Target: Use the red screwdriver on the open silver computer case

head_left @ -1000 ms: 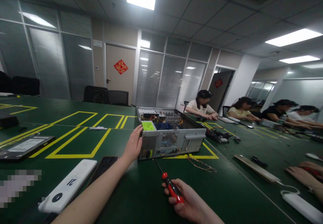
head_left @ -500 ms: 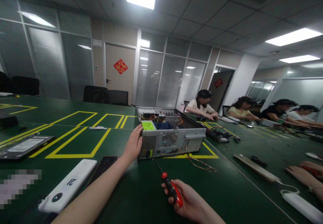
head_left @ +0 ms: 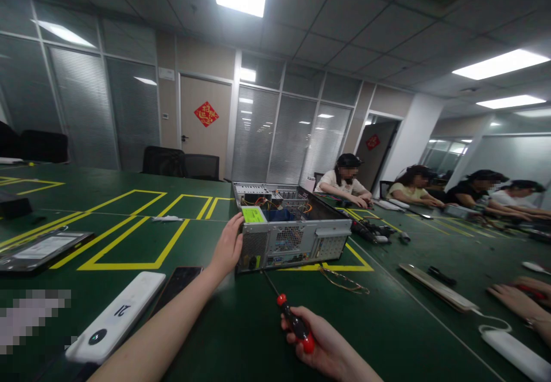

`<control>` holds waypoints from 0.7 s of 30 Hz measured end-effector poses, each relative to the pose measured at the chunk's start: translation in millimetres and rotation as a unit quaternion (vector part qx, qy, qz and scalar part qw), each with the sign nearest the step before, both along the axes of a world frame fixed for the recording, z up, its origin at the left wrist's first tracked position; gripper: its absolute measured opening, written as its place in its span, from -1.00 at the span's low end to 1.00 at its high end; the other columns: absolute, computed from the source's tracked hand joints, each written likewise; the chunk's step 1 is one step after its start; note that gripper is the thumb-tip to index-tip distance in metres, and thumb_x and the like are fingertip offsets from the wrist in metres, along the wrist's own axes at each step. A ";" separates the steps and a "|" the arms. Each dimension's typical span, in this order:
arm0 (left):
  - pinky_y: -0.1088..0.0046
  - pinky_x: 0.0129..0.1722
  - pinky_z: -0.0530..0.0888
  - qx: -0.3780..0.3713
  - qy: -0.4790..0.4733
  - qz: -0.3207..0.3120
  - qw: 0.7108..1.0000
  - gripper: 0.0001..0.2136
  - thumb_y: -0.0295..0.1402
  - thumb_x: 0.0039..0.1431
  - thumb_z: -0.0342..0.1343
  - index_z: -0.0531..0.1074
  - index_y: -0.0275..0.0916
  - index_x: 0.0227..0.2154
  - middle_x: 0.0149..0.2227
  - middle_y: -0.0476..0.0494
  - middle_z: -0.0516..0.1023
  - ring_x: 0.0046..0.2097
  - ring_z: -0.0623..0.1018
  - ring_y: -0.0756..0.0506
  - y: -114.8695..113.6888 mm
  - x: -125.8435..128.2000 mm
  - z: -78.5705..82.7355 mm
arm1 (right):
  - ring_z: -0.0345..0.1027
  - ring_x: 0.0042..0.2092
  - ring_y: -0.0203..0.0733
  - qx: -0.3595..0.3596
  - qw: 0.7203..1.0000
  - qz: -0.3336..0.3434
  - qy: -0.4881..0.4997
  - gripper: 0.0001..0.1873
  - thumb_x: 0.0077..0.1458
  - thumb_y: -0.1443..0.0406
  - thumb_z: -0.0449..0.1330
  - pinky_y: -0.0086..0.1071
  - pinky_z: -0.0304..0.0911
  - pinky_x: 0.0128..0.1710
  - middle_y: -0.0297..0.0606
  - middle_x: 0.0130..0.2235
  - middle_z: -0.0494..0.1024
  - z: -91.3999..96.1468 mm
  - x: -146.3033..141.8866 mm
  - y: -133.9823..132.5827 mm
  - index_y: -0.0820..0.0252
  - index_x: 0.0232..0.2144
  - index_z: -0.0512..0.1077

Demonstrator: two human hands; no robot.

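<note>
An opened desktop computer case [head_left: 297, 241] lies on the green table, its rear panel facing me and its inside exposed at the top. A green-yellow label marks the power supply [head_left: 253, 215] inside its near left corner. My left hand [head_left: 228, 244] holds the case at that left side, fingers along the upper edge. In my right hand [head_left: 312, 336] is a screwdriver [head_left: 297, 324] with a red and black handle, gripped by the fingers. Its shaft slants up and left, and the tip is at the lower edge of the rear panel; whether it touches a screw cannot be made out.
Thin cables [head_left: 344, 281] lie before the case. At left are a white device marked 21 [head_left: 124, 313], a dark flat object [head_left: 178, 284] and a flat metal-edged unit [head_left: 47, 250]. Dark parts [head_left: 370, 230] and a pale bar [head_left: 439, 287] lie right. Several people sit further right; another person's hands [head_left: 516, 301] are near.
The screwdriver handle has turned in my right hand, its red and black parts facing differently. The hand has shifted very slightly. My left hand and the case have stayed put.
</note>
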State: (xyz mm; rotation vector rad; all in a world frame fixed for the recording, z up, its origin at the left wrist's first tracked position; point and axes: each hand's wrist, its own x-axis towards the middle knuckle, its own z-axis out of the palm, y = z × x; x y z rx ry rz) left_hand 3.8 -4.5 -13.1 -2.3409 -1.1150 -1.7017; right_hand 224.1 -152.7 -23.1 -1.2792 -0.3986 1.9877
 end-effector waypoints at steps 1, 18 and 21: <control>0.10 0.21 0.17 0.001 0.000 0.000 1.000 -0.60 -0.35 0.28 -0.25 0.03 -0.20 0.17 0.21 -0.25 0.14 0.24 0.16 -0.15 0.2 0.0 -0.1 | 0.27 -0.59 -0.44 -0.005 1.000 0.006 0.007 -0.74 0.11 0.20 0.06 -0.65 0.17 -0.70 -0.34 -0.54 0.38 -0.5 0.7 0.3 0.34 -0.37 0.36; 0.13 0.20 0.19 0.010 0.006 0.008 1.000 -0.60 -0.36 0.28 -0.24 0.04 -0.20 0.16 0.21 -0.24 0.14 0.24 0.17 -0.14 0.6 -0.7 -1.3 | 0.21 -0.62 -0.48 0.029 0.999 -0.003 -0.044 -0.80 0.11 0.25 0.07 -0.70 0.09 -0.74 -0.32 -0.56 0.39 -0.8 -1.1 1.0 0.28 -0.46 0.32; 0.13 0.20 0.20 0.008 0.004 0.007 1.000 -0.61 -0.36 0.28 -0.24 0.04 -0.20 0.16 0.21 -0.24 0.15 0.24 0.17 -0.14 0.5 -0.5 -1.1 | 0.25 -0.61 -0.45 0.015 0.998 0.006 -0.064 -0.71 0.13 0.19 0.06 -0.67 0.16 -0.71 -0.34 -0.58 0.36 0.3 -1.3 0.6 0.36 -0.42 0.37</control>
